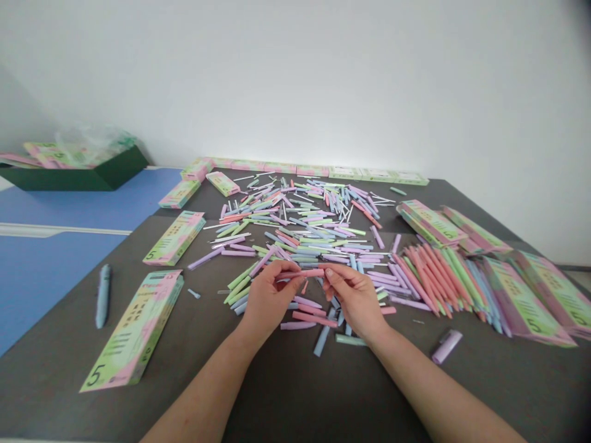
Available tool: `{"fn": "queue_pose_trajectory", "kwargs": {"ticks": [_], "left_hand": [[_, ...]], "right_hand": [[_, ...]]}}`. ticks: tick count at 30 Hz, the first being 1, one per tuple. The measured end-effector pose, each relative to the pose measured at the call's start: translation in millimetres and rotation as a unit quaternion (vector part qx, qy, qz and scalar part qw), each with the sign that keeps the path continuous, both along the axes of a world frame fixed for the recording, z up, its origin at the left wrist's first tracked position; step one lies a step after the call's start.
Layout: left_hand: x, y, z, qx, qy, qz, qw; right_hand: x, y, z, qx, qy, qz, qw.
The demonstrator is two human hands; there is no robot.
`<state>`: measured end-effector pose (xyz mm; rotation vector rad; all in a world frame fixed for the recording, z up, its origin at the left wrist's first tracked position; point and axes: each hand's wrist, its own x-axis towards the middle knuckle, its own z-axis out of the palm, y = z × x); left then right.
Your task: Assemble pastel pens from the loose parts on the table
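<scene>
A pink pen part (312, 272) lies level between my two hands, above the spread of loose pen parts. My left hand (271, 296) is closed, pinching its left end between thumb and fingers. At the other end, the thumb and fingers of my right hand (354, 296) are pressed around the tip. Just beneath the hands are pink barrels (314, 319), a blue piece (322, 340) and a green piece (351, 339). Beyond them spread many pastel pen parts and thin white refills (300, 209). My fingers cover part of the pink piece.
Assembled-looking pens (434, 280) lie in rows at right, beside pastel boxes (526, 301). More boxes (133, 332) line the left side and back edge. A blue pen (103, 295) and a purple cap (447, 346) lie apart. A dark green tray (69, 178) stands far left.
</scene>
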<state>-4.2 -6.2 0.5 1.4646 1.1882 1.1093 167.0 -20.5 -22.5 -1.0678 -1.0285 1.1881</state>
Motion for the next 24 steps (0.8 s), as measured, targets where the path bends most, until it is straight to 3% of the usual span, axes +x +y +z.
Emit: {"fn": "queue_pose_trajectory", "kwargs": {"ticks": [12, 24], "left_hand": [[-0.6, 1.9, 4.6, 0.027, 0.044, -0.018, 0.999], [-0.2, 2.3, 3.1, 0.039, -0.003, -0.011, 0.999]], "right_hand": [[1.0, 0.1, 2.1, -0.001, 0.036, 0.031, 0.999], [5.4, -0.3, 13.5, -0.006, 0.05, 0.051, 0.997]]}}
